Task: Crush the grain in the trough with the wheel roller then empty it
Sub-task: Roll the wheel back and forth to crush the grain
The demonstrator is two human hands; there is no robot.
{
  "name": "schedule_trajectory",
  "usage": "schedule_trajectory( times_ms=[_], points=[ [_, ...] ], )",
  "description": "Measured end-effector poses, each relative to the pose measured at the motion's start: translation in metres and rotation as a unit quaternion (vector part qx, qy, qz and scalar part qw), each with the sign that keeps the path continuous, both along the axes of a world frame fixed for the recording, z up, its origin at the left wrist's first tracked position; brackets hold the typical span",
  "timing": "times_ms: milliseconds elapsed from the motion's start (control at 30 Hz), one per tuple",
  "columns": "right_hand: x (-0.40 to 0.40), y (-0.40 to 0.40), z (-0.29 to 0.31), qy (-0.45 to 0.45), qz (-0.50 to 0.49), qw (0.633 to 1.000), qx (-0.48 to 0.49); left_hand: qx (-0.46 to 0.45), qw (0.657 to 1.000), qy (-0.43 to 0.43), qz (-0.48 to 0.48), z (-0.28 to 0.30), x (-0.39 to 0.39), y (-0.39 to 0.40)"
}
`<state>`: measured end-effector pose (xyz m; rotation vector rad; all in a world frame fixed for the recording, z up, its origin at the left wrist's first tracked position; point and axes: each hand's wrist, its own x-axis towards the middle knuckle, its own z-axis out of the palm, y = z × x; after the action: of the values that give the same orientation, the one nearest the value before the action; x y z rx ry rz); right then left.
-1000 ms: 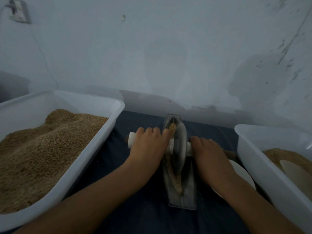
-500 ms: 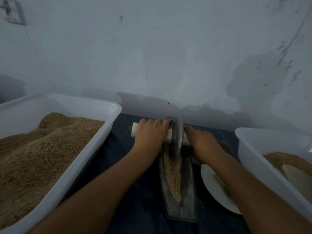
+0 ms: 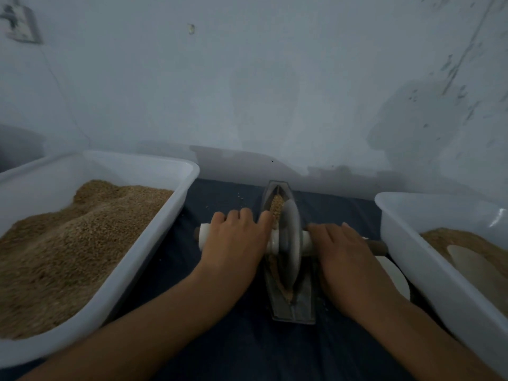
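Note:
A narrow grey metal trough (image 3: 301,306) lies lengthwise on the dark cloth between two tubs. Brown grain (image 3: 276,204) shows at its far end and along its left inner side. The wheel roller (image 3: 290,243), a grey disc on a white axle, stands in the middle of the trough. My left hand (image 3: 233,240) lies over the left axle handle with fingers laid across it. My right hand (image 3: 343,254) lies over the right handle the same way. Whether the fingers curl round the handles is hidden.
A large white tub (image 3: 154,224) heaped with brown grain stands at the left. Another white tub (image 3: 406,251) at the right holds grain and a pale scoop (image 3: 472,265). A white plate (image 3: 393,276) lies between trough and right tub. The wall is close behind.
The roller went from mid-trough to the far end half a second ago, then came back toward me to the middle. Both hands travelled with it.

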<state>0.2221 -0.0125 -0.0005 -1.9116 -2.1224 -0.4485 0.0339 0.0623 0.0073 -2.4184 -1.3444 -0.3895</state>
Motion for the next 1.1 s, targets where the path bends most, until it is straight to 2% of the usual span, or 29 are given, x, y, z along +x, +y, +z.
schedule_trajectory(
  times_ms=[167, 367, 533, 667, 900, 1100],
  points=[
    [0.003, 0.018, -0.005, -0.014, 0.004, 1.0, 0.023, 0.001, 1.0, 0.006, 0.002, -0.004, 0.004, 0.011],
    [0.018, 0.078, 0.001, -0.035, -0.007, 0.999, -0.016, 0.003, 1.0, -0.01, 0.005, -0.006, 0.021, 0.062],
    [0.031, 0.116, 0.011, -0.043, -0.029, 0.994, -0.095, 0.023, 0.999, -0.02, 0.009, -0.002, 0.036, 0.091],
    [0.033, 0.129, 0.014, -0.034, -0.021, 0.995, -0.087, 0.022, 0.999, -0.038, 0.014, -0.004, 0.036, 0.098],
    [0.025, 0.105, 0.007, -0.092, -0.005, 0.995, -0.028, 0.026, 0.999, -0.038, 0.019, -0.012, 0.025, 0.074],
    [0.014, 0.044, -0.006, -0.028, 0.017, 0.999, -0.01, -0.003, 1.0, -0.005, 0.007, -0.003, 0.017, 0.034]
  ],
)
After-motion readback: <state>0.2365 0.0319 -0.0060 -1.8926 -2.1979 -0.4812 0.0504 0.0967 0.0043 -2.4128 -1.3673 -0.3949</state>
